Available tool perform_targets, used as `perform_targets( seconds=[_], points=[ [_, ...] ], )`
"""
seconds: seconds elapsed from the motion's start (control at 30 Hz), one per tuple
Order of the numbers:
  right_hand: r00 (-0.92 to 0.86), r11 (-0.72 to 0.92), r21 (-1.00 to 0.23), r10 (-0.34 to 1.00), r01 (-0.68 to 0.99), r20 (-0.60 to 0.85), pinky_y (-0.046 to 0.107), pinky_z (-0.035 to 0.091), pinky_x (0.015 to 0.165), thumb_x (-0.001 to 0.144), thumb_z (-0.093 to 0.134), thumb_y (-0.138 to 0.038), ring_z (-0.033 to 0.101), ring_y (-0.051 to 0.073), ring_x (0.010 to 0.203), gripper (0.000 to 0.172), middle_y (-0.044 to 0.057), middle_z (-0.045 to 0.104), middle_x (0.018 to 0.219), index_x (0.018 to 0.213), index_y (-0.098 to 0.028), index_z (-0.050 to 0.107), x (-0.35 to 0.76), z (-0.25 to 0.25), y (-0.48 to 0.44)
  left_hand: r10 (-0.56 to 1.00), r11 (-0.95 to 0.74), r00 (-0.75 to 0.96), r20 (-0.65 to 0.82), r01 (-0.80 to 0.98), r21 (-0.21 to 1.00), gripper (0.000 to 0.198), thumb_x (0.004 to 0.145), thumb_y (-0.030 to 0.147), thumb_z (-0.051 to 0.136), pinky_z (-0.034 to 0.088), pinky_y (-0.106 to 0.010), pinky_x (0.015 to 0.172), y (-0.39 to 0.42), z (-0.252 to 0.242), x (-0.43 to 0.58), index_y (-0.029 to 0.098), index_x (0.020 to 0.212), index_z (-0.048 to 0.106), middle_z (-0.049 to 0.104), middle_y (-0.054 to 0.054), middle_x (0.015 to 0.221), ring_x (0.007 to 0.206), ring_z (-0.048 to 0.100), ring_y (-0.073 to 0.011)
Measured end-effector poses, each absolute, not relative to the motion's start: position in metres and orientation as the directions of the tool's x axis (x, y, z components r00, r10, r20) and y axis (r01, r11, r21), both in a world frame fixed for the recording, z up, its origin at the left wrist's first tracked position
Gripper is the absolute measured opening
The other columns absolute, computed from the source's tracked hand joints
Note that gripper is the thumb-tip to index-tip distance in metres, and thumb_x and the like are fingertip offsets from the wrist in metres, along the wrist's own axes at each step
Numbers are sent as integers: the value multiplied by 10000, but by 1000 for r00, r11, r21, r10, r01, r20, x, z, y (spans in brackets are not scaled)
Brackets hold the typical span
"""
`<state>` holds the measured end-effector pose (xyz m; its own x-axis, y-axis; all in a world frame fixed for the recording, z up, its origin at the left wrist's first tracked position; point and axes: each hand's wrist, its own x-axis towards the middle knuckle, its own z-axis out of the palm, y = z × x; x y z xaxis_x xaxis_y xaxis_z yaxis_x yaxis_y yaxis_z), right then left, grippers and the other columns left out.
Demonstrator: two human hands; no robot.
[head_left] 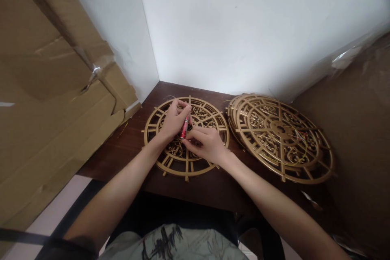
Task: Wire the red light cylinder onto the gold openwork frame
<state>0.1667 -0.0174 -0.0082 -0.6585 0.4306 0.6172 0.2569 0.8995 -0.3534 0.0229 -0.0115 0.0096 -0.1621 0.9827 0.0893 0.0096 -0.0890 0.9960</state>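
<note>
A small red cylinder (184, 128) with a pale, silvery band slants between my hands; I cannot make out its exact kind. My left hand (173, 121) is closed on its upper part, thumb and fingertips pinched together. Around its lower end, the fingers of my right hand (209, 143) are closed in a pinch. Both hands are over a round gold openwork frame (187, 172) with scrollwork and spokes, which lies flat on the dark brown table (122, 158). My hands cover the frame's middle and part of its left side.
Several similar gold frames (283, 166) are stacked on the right, with a thin yellow wire (305, 152) on top. Large cardboard boxes (55, 109) stand at the left and another brown box (359, 109) at the right. A white wall (228, 28) rises behind the table.
</note>
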Motion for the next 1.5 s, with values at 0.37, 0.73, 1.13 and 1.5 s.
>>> perform_targets(
  seconds=[0.37,0.73,1.13,1.5],
  points=[
    [-628,900,-203,417,386,657,195,349,527,800,478,-230,462,73,504,222,-24,542,554,589,-172,516,165,-8,-20,975,-86,-197,100,77,993,164,824,248,539,383,-158,412,-13,9,24,187,848,389,546,60,467,383,496,-77],
    [-586,884,-236,448,404,675,209,323,508,742,499,-213,435,77,483,178,-28,516,531,568,-179,497,164,-10,-20,975,-93,-194,111,97,991,202,810,287,554,342,-167,410,-12,7,24,192,854,381,524,64,487,389,467,-73],
    [-587,868,-310,492,387,644,194,326,508,737,511,-214,434,70,481,179,-33,510,532,563,-173,490,164,-11,-20,971,-103,-196,137,172,980,218,808,319,549,343,-181,462,-8,-4,22,197,873,380,503,67,546,428,461,-72],
    [-596,860,-330,508,389,622,194,340,511,747,511,-218,435,68,479,197,-33,515,533,557,-173,485,164,-11,-20,970,-113,-190,153,203,973,217,813,334,549,314,-178,456,-7,-7,21,200,874,391,489,71,522,427,447,-75]
  ],
)
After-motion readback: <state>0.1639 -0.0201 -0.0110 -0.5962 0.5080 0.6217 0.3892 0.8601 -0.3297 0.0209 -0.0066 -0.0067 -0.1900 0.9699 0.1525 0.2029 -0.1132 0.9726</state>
